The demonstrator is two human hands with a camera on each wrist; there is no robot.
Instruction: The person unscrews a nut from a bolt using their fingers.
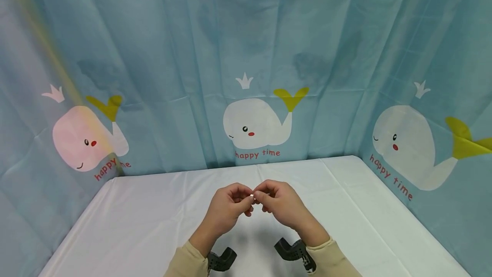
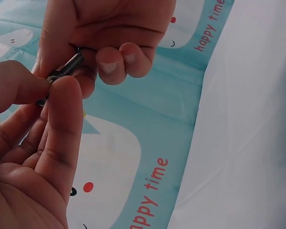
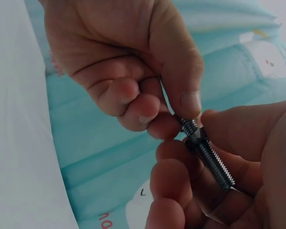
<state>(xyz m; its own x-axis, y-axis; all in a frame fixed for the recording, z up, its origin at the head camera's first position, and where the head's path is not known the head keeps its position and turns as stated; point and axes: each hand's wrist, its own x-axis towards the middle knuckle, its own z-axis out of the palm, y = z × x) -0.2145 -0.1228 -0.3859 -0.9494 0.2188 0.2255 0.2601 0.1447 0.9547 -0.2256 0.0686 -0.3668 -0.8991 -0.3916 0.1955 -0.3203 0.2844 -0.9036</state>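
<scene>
A small dark threaded bolt (image 3: 217,167) with a nut (image 3: 196,137) on it is held between both hands, above the middle of the white table (image 1: 153,213). My left hand (image 1: 246,202) pinches the nut (image 2: 52,75) and the bolt's end between thumb and forefinger. My right hand (image 1: 262,198) has its fingers curled round the threaded shaft (image 2: 72,63). The right wrist view shows the left hand (image 3: 178,117) above and the right hand (image 3: 200,145) below. In the head view the bolt (image 1: 252,195) is only a small glint between the fingertips.
A blue curtain (image 1: 253,54) printed with white whales and "happy time" closes off the back and both sides of the table. Black wrist camera mounts (image 1: 221,260) (image 1: 294,251) sit on both beige sleeves near the table's front edge.
</scene>
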